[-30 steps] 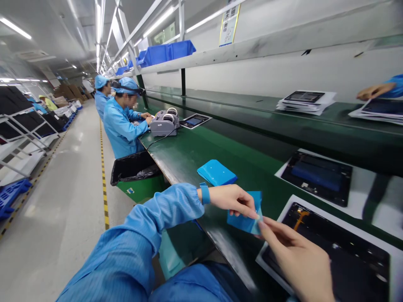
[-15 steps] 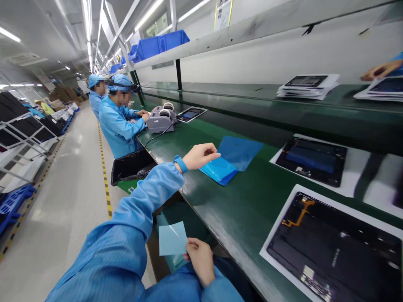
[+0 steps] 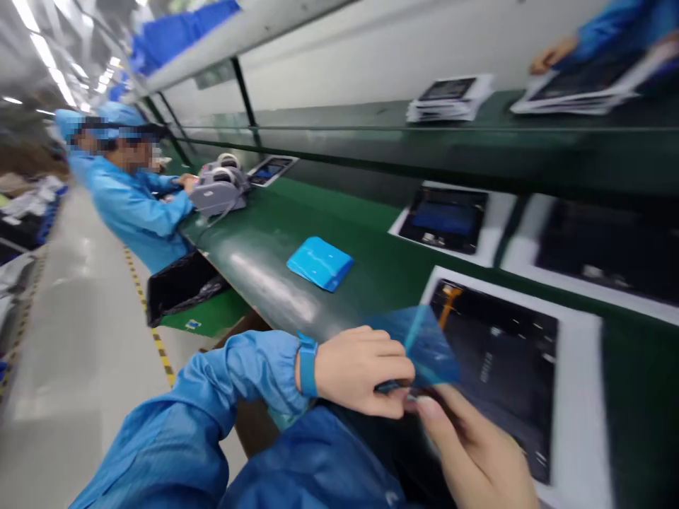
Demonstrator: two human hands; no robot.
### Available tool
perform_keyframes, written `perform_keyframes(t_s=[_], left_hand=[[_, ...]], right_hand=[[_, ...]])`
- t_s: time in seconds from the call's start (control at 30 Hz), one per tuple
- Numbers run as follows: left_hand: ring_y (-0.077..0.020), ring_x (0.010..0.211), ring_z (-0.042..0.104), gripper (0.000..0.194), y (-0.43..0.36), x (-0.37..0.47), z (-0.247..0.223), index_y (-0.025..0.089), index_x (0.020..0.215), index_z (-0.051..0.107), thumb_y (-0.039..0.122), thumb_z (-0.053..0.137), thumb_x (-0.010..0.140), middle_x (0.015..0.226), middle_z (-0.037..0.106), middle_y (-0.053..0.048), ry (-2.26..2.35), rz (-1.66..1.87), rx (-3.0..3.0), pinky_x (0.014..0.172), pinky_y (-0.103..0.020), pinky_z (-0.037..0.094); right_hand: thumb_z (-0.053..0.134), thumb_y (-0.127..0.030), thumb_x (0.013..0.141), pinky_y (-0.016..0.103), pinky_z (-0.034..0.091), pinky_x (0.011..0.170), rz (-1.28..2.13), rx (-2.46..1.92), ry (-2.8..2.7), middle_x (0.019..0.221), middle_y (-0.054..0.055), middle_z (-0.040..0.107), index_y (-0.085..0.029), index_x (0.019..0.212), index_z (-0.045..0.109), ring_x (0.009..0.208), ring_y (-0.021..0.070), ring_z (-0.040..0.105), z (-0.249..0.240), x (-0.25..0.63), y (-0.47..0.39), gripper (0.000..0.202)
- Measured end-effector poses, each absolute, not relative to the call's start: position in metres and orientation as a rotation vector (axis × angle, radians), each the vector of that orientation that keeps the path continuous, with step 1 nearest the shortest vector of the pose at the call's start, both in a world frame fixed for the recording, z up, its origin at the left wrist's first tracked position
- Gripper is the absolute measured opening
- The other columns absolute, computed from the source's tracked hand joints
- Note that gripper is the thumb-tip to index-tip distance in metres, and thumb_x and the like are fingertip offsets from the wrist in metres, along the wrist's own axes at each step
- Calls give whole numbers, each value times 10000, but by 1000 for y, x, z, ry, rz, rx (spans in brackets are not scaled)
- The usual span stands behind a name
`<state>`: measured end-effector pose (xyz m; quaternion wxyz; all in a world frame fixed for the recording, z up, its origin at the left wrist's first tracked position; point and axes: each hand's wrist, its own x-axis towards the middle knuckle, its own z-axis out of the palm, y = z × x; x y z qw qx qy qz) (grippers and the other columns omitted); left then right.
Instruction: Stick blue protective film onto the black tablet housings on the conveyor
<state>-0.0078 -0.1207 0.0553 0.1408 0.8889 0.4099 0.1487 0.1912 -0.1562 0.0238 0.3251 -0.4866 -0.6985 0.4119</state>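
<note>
A translucent blue film sheet rises over the front edge of the bench. My left hand, wearing a blue wrist strap, is closed on the sheet's near side. Close against it, the thumb and fingers of my right hand pinch at the film's lower edge; the exact contact is blurred. Just behind the film lies a tablet housing with an orange flex cable, on white paper. Farther left on the bench rests a stack of bright blue film.
More tablet parts on white sheets lie behind. A grey tape dispenser stands near a co-worker in blue. Below the bench edge is a bin with a black liner. Another person's hand touches papers at the upper right.
My left hand has come back from the film stack toward my right hand, carrying the blue sheet. My right hand has risen to meet it. The pale square no longer shows. The view has turned right.
</note>
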Motion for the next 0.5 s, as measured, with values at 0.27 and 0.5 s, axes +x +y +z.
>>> perform_keyframes(t_s=[0.27, 0.5], left_hand=[[-215, 1100, 602, 363, -93, 8, 71, 186, 1262, 608, 384, 640, 960, 1180, 673, -92, 1049, 800, 2653, 995, -360, 462], [-233, 1071, 615, 287, -50, 15, 94, 211, 1235, 630, 324, 664, 974, 1170, 687, -86, 959, 766, 2826, 925, -394, 441]], right_hand=[[439, -246, 1043, 248, 562, 687, 739, -1194, -1956, 700, 23, 654, -223, 715, 577, 689, 153, 675, 50, 224, -125, 357], [490, -117, 1000, 266, 615, 840, 650, -1053, -2161, 1079, 90, 721, -196, 1107, 691, 980, 176, 721, 52, 272, -110, 240]])
